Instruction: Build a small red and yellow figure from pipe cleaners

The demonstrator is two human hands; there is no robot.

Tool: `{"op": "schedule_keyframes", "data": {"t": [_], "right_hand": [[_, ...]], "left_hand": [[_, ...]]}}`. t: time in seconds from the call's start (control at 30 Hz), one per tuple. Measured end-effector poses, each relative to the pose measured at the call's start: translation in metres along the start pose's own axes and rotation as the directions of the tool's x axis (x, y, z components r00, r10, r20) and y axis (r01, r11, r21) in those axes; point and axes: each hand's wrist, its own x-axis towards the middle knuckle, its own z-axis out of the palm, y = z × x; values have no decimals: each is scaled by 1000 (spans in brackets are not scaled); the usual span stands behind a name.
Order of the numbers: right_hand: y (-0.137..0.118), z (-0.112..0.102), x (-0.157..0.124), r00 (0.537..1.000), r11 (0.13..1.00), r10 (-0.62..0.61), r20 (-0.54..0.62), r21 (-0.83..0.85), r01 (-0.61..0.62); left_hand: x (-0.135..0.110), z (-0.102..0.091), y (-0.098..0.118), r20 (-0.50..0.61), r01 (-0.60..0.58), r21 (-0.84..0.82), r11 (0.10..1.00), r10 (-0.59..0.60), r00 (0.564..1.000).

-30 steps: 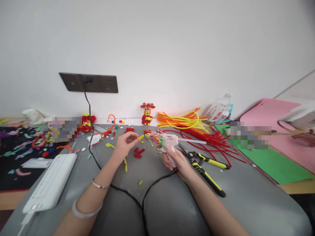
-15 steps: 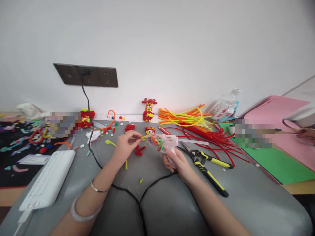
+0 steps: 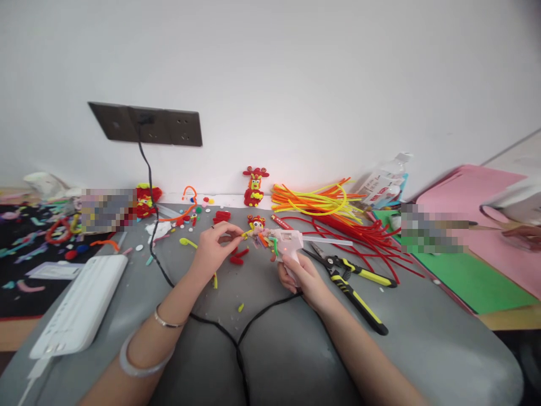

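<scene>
My right hand (image 3: 301, 278) grips a white hot glue gun (image 3: 286, 243) by its handle, nozzle pointing left, its black cord (image 3: 236, 344) trailing toward me. My left hand (image 3: 213, 248) pinches a small yellow pipe-cleaner piece (image 3: 246, 232) just in front of the nozzle. A small red and yellow pipe-cleaner figure (image 3: 256, 221) with loose coloured bits lies on the grey table (image 3: 422, 338) right behind the two hands. Short red pieces (image 3: 237, 256) lie under my left hand.
Black and yellow cutters (image 3: 353, 282) lie right of the glue gun. Bundles of orange, yellow and red pipe cleaners (image 3: 321, 203) lie at the back right. A finished figure (image 3: 254, 186) stands against the wall. A white power strip (image 3: 80, 307) lies at left. Another person's hand (image 3: 522, 232) shows at far right.
My left hand has brought the yellow piece rightward up to the glue gun's nozzle. The view has shifted slightly; my right hand keeps its hold on the gun.
</scene>
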Motion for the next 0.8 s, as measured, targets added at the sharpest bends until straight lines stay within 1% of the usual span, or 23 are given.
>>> {"op": "schedule_keyframes", "data": {"t": [0.27,0.37,0.5,0.6,0.7,0.8], "right_hand": [[0,0,0,1000,1000,-4,-5,0,4],[2,1,0,1000,1000,-12,-27,-19,12],[6,3,0,993,993,-72,-94,-97,63],[6,2,0,979,980,-147,-142,-153,125],[1,-2,-5,961,964,-231,-151,-173,204],[-4,-8,-16,956,947,-259,-136,-231,224]], "left_hand": [[0,-1,0,-4,-3,14,1000,3,1000],[0,-1,1,-13,0,7,1000,0,1000],[0,-1,3,-30,12,-17,1000,-12,999],[1,-2,2,-61,42,-70,997,-46,997],[2,-4,1,-89,70,-129,989,-82,993],[3,-6,-1,-96,71,-152,986,-86,992]]}}
